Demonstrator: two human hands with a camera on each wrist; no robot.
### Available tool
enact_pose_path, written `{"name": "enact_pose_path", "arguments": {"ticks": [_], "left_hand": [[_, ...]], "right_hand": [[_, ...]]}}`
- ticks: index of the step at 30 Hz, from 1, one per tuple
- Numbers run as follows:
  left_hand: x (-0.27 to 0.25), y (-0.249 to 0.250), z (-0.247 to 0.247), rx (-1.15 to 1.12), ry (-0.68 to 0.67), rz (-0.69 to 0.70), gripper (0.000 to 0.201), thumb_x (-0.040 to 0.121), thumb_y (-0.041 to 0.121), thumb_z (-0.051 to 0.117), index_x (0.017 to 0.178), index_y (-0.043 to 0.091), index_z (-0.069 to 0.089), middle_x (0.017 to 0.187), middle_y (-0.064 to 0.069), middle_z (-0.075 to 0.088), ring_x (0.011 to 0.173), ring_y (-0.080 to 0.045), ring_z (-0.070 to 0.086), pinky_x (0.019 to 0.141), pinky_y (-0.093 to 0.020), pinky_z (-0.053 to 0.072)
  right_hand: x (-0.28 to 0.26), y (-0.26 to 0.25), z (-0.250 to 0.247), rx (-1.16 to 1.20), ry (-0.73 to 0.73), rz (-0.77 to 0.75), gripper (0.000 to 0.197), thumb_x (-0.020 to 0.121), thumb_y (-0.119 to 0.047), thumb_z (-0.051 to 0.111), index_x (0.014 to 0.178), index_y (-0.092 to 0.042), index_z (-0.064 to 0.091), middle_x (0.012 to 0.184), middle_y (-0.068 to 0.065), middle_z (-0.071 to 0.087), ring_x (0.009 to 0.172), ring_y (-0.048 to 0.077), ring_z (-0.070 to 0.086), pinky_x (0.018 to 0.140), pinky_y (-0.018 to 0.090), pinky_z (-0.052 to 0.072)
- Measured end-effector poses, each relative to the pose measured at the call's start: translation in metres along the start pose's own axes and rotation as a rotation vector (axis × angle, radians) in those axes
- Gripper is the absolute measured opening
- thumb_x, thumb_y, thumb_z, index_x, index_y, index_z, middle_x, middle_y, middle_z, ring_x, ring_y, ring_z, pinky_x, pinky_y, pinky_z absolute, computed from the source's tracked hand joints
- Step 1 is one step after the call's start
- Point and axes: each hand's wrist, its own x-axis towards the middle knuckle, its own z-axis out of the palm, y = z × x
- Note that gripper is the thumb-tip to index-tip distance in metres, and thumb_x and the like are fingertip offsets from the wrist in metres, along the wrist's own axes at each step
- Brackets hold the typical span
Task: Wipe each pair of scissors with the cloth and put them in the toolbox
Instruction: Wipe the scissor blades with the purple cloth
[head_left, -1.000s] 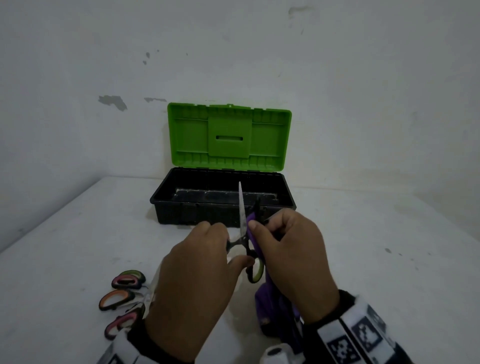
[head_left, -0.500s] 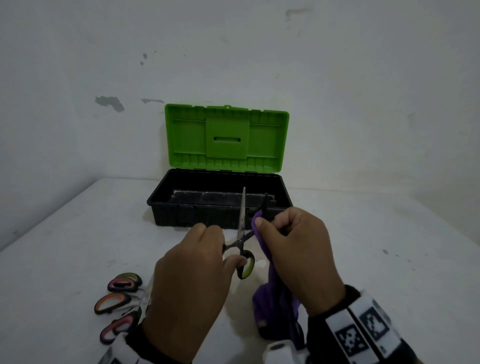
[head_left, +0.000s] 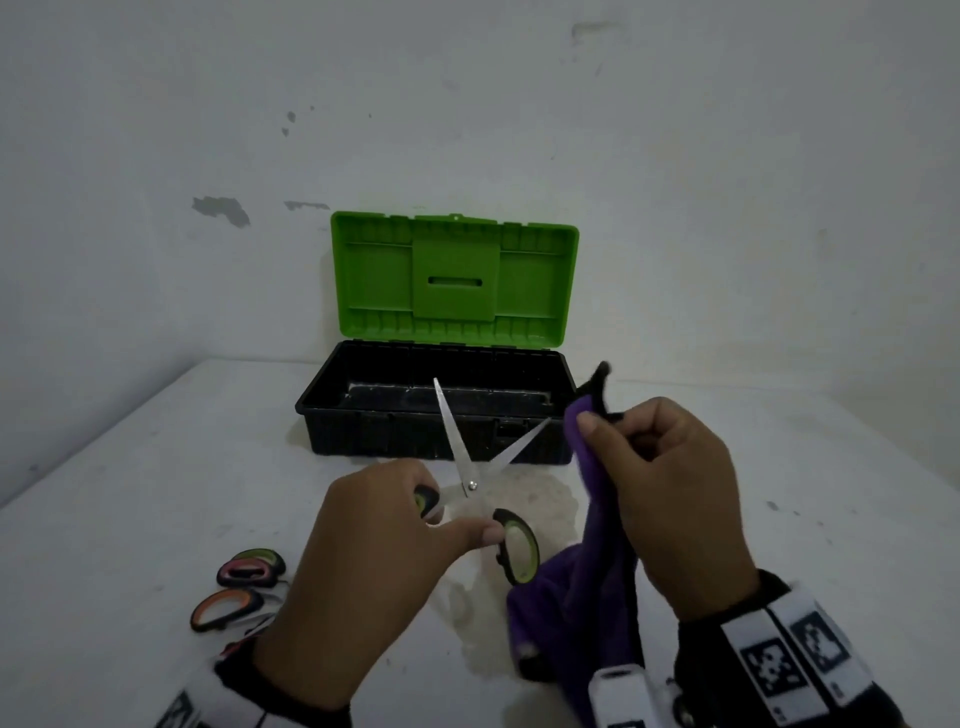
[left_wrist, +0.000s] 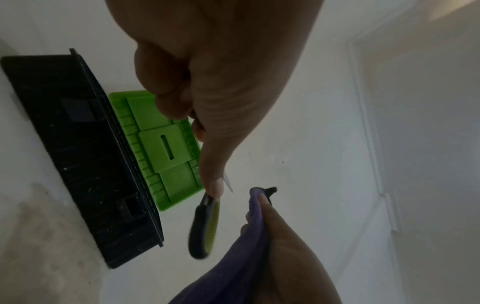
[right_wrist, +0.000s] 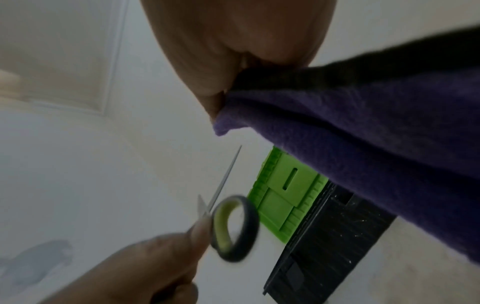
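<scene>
My left hand (head_left: 415, 519) holds green-handled scissors (head_left: 470, 486) by one handle loop, with the blades spread wide and pointing up toward the toolbox. The free handle loop (right_wrist: 235, 227) hangs by my thumb. To the right, my right hand (head_left: 660, 478) pinches a purple cloth (head_left: 576, 587) clear of the blades; the cloth (right_wrist: 363, 148) droops down to the table. The black toolbox (head_left: 363, 431) stands behind with its green lid (head_left: 452, 280) raised. In the left wrist view the scissors' handle (left_wrist: 203, 226) sits between both hands.
Several more scissors with pink and orange handles (head_left: 228, 608) lie on the white table (head_left: 130, 467) at my lower left. A wall rises close behind the toolbox. A stained patch (head_left: 535, 499) marks the table under my hands.
The scissor blades have swung wide apart. My right hand has pulled the cloth off the blade and moved right and up, away from the scissors.
</scene>
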Motion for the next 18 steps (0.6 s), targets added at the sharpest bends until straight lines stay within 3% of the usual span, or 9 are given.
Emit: {"name": "enact_pose_path", "arguments": {"ticks": [5,10,16,18], "left_hand": [[-0.002,0.005,-0.004,-0.128,-0.078,-0.059,0.05,0.054,0.061,0.081,0.074,0.019,0.062,0.067,0.002,0.061,0.057,-0.005,0.052,0.044,-0.012,0.039],[-0.003,0.008,-0.007,-0.14,-0.064,-0.025,0.05,0.053,0.061,0.082,0.066,0.019,0.058,0.057,0.004,0.053,0.049,-0.004,0.043,0.043,-0.01,0.036],[-0.005,0.01,-0.008,-0.101,-0.057,-0.014,0.052,0.053,0.065,0.079,0.068,0.02,0.058,0.059,0.006,0.054,0.051,-0.004,0.046,0.044,-0.011,0.036],[-0.004,0.009,-0.008,-0.114,-0.053,-0.006,0.05,0.052,0.063,0.08,0.067,0.021,0.058,0.058,0.006,0.055,0.051,-0.002,0.05,0.046,-0.01,0.039]], "right_hand": [[-0.028,-0.012,0.011,0.063,-0.21,-0.074,0.022,0.074,-0.018,0.083,0.066,-0.017,0.063,0.061,-0.003,0.069,0.05,0.007,0.061,0.048,0.014,0.044],[-0.035,-0.012,0.021,-0.108,-0.202,-0.141,0.026,0.075,-0.025,0.082,0.063,-0.02,0.06,0.059,-0.006,0.063,0.057,0.009,0.059,0.05,0.01,0.042],[-0.023,-0.008,0.02,-0.118,-0.078,-0.098,0.031,0.078,-0.027,0.079,0.062,-0.02,0.054,0.056,-0.005,0.059,0.056,0.008,0.054,0.051,0.014,0.042],[-0.028,-0.01,0.023,-0.099,-0.106,-0.106,0.031,0.079,-0.024,0.078,0.061,-0.019,0.053,0.055,-0.003,0.058,0.053,0.009,0.053,0.049,0.013,0.041]]}}
